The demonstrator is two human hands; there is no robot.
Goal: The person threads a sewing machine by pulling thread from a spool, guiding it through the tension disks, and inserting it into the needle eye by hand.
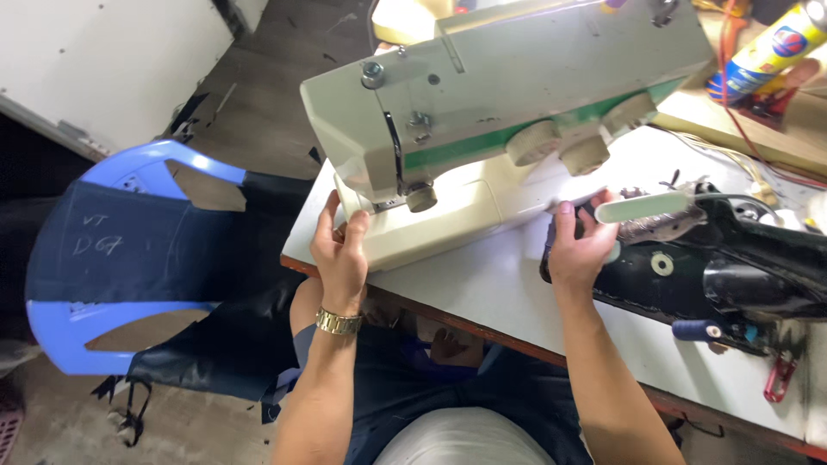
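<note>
A cream and green sewing machine [517, 77] stands on a white table [482, 293]. My left hand [340, 250], with a gold watch on the wrist, rests against the left end of the machine's base under the needle head. My right hand [579, 245] grips a dark object at the edge of a pile of black material [741, 275], just below the machine's round knobs [560, 146]. A pale green flat handle [650, 207] lies across the pile next to my right fingers.
A blue plastic chair [112, 250] draped with dark fabric stands at the left. A spray can [771, 47] sits at the upper right beside orange cables. A blue thread spool [698, 330] and a red tool [778, 379] lie on the table's right side.
</note>
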